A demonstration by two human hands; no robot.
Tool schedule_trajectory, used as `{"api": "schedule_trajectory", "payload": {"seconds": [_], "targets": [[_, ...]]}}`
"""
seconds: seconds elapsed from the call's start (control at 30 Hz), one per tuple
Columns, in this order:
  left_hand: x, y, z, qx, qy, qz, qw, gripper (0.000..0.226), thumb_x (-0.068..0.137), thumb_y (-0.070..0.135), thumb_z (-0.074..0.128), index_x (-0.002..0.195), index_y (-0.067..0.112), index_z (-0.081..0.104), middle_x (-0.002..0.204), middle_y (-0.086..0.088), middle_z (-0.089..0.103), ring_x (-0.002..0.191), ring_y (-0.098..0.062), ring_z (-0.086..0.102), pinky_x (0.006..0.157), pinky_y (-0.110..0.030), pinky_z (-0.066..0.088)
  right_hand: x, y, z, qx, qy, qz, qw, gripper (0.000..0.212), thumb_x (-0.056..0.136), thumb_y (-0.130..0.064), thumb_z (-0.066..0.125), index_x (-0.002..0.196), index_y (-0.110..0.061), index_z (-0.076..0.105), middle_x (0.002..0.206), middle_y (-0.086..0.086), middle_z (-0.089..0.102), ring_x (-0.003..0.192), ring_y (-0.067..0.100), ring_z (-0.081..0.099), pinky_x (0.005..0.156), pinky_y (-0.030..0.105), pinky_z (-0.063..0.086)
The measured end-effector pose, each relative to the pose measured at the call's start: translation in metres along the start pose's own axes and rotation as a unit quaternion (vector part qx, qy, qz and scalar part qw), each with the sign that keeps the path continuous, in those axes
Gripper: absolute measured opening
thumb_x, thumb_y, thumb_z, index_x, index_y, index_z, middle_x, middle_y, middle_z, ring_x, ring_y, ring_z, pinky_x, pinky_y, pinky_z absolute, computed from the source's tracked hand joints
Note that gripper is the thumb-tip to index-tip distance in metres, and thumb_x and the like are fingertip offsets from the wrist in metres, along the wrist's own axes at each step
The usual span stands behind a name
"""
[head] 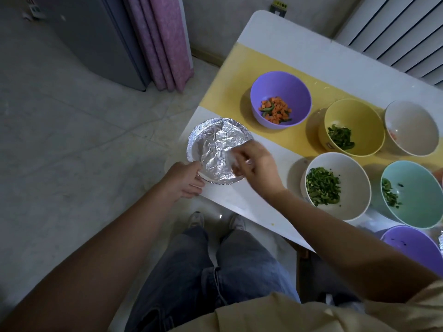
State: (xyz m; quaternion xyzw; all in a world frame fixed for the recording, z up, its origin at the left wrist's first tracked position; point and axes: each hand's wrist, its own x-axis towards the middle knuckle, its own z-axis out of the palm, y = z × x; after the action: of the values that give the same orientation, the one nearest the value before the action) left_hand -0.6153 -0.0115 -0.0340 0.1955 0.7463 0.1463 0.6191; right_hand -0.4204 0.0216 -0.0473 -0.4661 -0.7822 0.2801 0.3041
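Note:
A round plate lined with crinkled aluminium foil (215, 144) sits at the near left corner of the white table. My left hand (185, 179) holds the plate's near left rim, thumb on the foil edge. My right hand (254, 164) hovers over the plate's right side, its fingers bent and blurred against the foil; whether they pinch the foil I cannot tell.
Several bowls stand to the right on the table (242, 200): a purple bowl (280, 98) with diced carrot and green bits, a yellow bowl (354, 127), a white bowl (335, 184) and a teal bowl (414, 195) with chopped greens. A grey cabinet (96, 39) stands on the floor at the left.

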Motion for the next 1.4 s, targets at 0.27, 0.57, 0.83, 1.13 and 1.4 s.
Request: {"api": "schedule_trajectory", "payload": {"seconds": [0.27, 0.57, 0.83, 1.13, 1.4], "targets": [[0.044, -0.007, 0.003, -0.053, 0.164, 0.190, 0.966, 0.053, 0.074, 0.038, 0.038, 0.116, 0.017, 0.062, 0.119, -0.019, 0.063, 0.112, -0.042, 0.058, 0.093, -0.055, 0.051, 0.015, 0.041, -0.001, 0.269, 0.011, 0.403, 0.875, 0.039, 0.102, -0.024, 0.047, 0.139, -0.012, 0.050, 0.136, 0.004, 0.056, 0.121, 0.019, 0.054, 0.108, 0.041, 0.042], [0.030, 0.003, 0.011, -0.050, 0.205, 0.208, 0.955, 0.020, 0.080, 0.015, 0.038, 0.077, 0.001, 0.051, 0.085, -0.033, 0.054, 0.076, -0.052, 0.049, 0.062, -0.049, 0.042, 0.019, 0.038, 0.010, 0.270, 0.021, 0.402, 0.875, 0.026, 0.102, -0.012, 0.045, 0.118, -0.012, 0.066, 0.099, 0.003, 0.070, 0.084, 0.012, 0.064, 0.075, 0.026, 0.052], [0.037, 0.035, 0.002, -0.005, 0.149, 0.222, 0.964, 0.044, 0.099, 0.019, 0.043, 0.143, 0.013, 0.044, 0.145, -0.005, 0.049, 0.130, -0.020, 0.046, 0.100, -0.027, 0.036, 0.049, 0.042, 0.003, 0.320, -0.021, 0.426, 0.846, 0.024, 0.098, -0.023, 0.051, 0.122, -0.020, 0.058, 0.112, -0.004, 0.060, 0.100, 0.011, 0.058, 0.086, 0.024, 0.048], [0.053, 0.034, 0.018, -0.087, 0.165, 0.255, 0.949, 0.035, 0.102, 0.010, 0.034, 0.114, 0.025, 0.064, 0.058, 0.014, 0.055, 0.047, 0.007, 0.050, 0.047, -0.008, 0.039, 0.045, 0.036, 0.024, 0.375, 0.026, 0.433, 0.819, 0.022, 0.103, -0.023, 0.046, 0.107, -0.015, 0.066, 0.093, 0.007, 0.070, 0.083, 0.019, 0.065, 0.080, 0.035, 0.054], [0.062, 0.041, 0.000, -0.022, 0.076, 0.294, 0.953, 0.033, 0.103, 0.024, 0.045, 0.133, 0.022, 0.056, 0.131, 0.011, 0.057, 0.119, -0.004, 0.052, 0.102, -0.022, 0.040, 0.053, 0.047, 0.006, 0.359, -0.024, 0.391, 0.847, 0.039, 0.101, -0.021, 0.050, 0.140, -0.017, 0.049, 0.134, -0.003, 0.055, 0.118, 0.010, 0.055, 0.096, 0.020, 0.044]]}}
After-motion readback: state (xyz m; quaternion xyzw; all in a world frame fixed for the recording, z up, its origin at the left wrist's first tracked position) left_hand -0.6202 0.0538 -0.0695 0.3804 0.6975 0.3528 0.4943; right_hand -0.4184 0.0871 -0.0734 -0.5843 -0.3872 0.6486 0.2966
